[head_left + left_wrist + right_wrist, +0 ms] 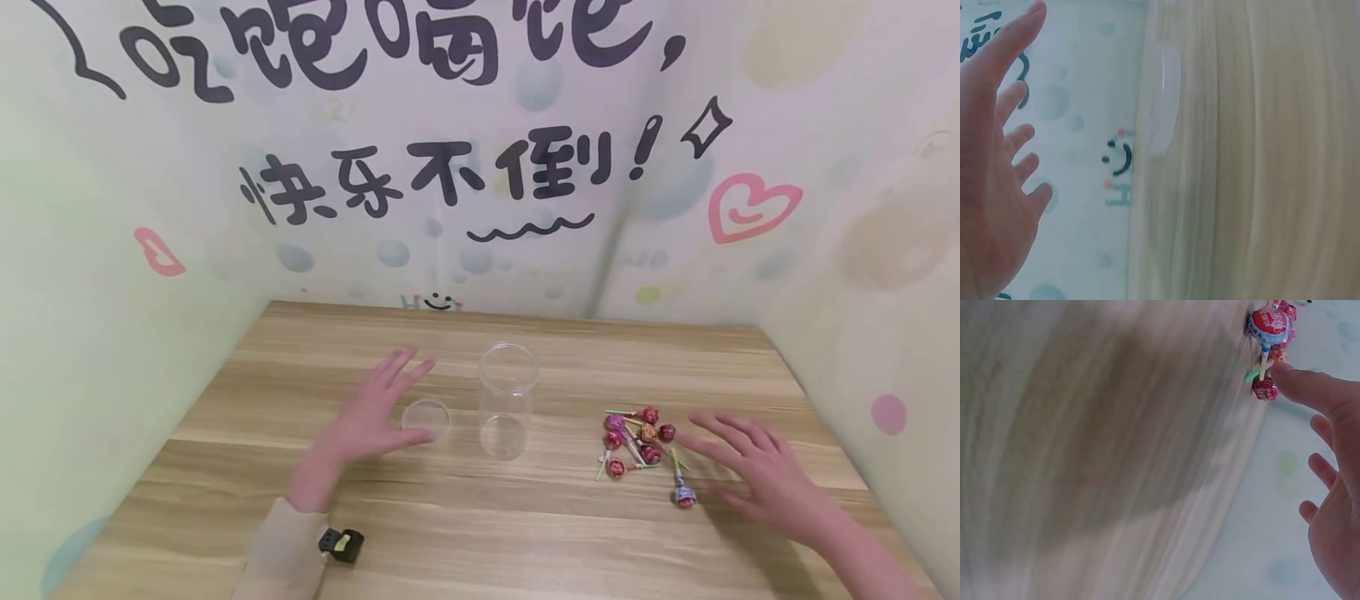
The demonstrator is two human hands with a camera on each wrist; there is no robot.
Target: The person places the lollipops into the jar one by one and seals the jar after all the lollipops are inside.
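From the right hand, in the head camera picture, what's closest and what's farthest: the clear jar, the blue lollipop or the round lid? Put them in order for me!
Nearest to the right hand first:
1. Blue lollipop: just to its left.
2. Clear jar: farther left, between the lollipop and the lid.
3. Round lid: left of the jar, next to the left hand.

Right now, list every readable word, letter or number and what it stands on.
"吃饱喝饱,": wall, top cropped.
"快乐不倒!": wall.
"H": wall, beside a smiley.
Faint wall numbers, possibly "20" and "21": too blurred for certainty.
Lollipop wrappers: print too blurred to read.
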